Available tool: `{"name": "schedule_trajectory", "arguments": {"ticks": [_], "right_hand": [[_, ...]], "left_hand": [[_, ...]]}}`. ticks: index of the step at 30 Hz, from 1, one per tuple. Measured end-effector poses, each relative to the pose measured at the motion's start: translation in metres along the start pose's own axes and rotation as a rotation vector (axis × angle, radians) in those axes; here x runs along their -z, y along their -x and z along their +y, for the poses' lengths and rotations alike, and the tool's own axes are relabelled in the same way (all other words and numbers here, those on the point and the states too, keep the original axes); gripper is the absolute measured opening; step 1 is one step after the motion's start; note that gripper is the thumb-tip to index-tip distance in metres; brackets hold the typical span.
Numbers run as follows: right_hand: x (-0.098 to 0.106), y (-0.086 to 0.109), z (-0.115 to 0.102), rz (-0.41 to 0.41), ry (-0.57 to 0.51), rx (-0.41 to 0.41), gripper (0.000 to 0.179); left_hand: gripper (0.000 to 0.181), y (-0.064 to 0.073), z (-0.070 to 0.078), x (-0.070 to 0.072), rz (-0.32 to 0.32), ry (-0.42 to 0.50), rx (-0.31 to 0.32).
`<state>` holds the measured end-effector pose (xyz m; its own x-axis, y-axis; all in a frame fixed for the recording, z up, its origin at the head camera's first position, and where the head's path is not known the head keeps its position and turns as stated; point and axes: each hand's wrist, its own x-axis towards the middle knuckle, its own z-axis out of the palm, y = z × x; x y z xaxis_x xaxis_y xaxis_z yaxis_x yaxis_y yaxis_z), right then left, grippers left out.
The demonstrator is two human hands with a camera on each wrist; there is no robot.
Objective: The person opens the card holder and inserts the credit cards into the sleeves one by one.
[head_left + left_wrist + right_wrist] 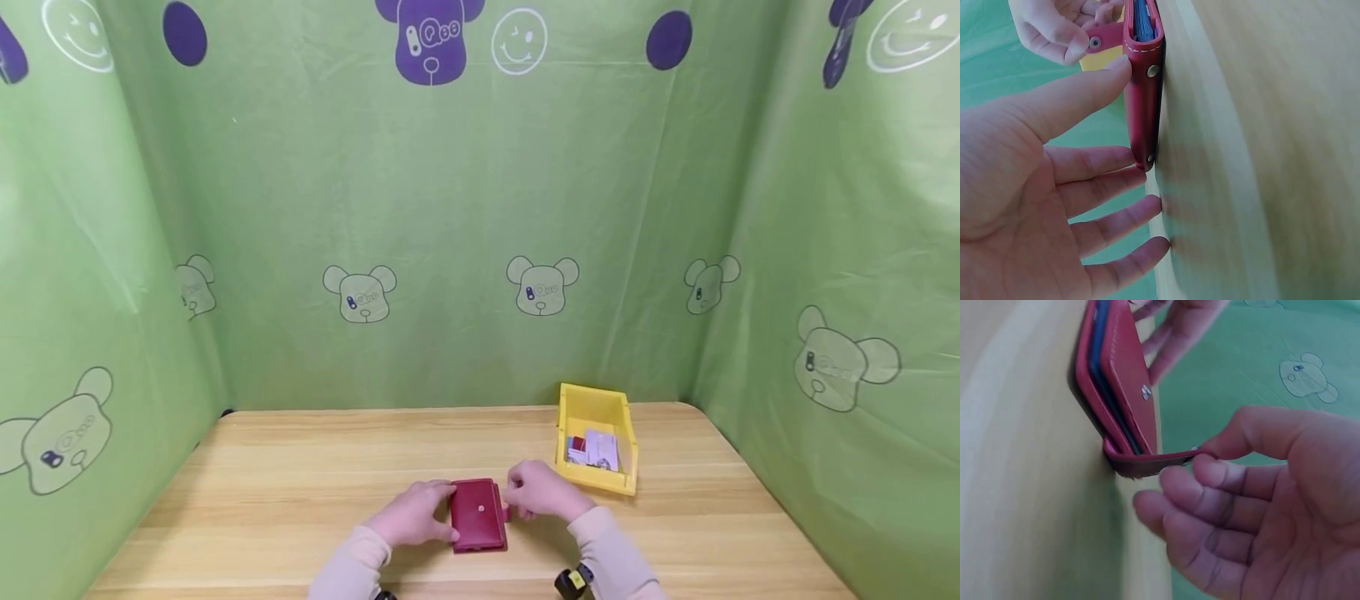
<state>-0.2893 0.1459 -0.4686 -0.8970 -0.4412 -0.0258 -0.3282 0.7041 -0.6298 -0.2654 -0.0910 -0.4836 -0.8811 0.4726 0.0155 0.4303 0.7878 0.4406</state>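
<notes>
A dark red wallet (pixel 478 518) lies folded on the table, with a metal snap stud on its upper face and blue inserts showing between its covers. My left hand (pixel 417 514) rests at the wallet's left side, thumb at the near corner and fingertips at the far one. In the left wrist view, the fingers of that hand (pixel 1110 212) are spread and nearly straight. My right hand (pixel 542 490) pinches the end of the wallet's snap strap (pixel 1154 462) between thumb and index finger. The strap is undone and sticks out from the wallet's right side.
A yellow bin (pixel 597 478) stands behind and right of my right hand, holding several cards and small items. The wooden table (pixel 315 467) is bounded by green printed curtains (pixel 450 183) at the back and both sides.
</notes>
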Motion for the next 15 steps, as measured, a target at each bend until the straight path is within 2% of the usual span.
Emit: {"name": "schedule_trajectory", "arguments": {"ticks": [6,11,13,15], "right_hand": [[0.0070,0.0056,0.0048,0.010,0.079,-0.107,0.020],[0.0074,0.0075,0.0086,0.003,0.133,-0.219,0.015],[0.0073,0.0071,0.0093,0.010,0.181,-0.224,0.015],[0.0065,0.0061,0.0094,0.019,0.226,-0.185,0.016]], "left_hand": [[0.076,-0.0006,-0.0013,-0.0008,-0.005,-0.002,0.014],[0.076,-0.0002,-0.0001,0.0001,-0.006,-0.006,0.011],[0.076,0.0002,0.0005,0.0006,-0.006,-0.002,0.009],[0.076,0.0007,0.0008,0.0009,-0.007,0.002,0.012]]}}
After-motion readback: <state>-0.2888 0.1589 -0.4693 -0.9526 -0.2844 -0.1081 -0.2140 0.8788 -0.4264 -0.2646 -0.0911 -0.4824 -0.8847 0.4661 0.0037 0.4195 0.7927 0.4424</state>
